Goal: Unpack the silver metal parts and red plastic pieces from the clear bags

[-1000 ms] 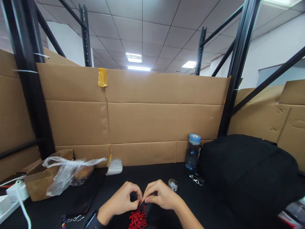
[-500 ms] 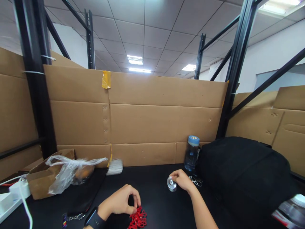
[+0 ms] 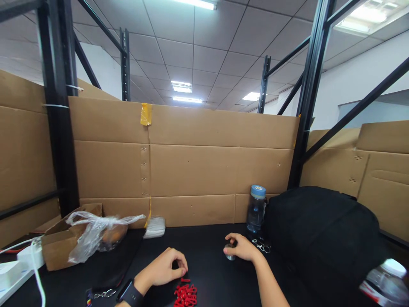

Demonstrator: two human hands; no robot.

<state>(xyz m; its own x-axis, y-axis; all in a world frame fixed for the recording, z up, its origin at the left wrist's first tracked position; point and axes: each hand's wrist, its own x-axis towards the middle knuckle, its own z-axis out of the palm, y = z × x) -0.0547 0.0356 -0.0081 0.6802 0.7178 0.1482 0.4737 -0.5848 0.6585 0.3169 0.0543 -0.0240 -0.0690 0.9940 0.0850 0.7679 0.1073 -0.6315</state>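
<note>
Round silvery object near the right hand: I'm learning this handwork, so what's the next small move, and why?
Perhaps close the right hand on the round silvery object: that hand sits at it, its grip seemingly loose, while the left hand is by the red pieces.

The hands, together over the red pieces [image 3: 185,295] a second ago, are now well apart. The right hand [image 3: 241,247] has gone to the tin [image 3: 230,256], and its fingers, at the rim half a second ago, now cover much of it. The left hand [image 3: 169,267] has lifted slightly from the pieces. A tube light [image 3: 195,4] has come into view overhead.
</note>
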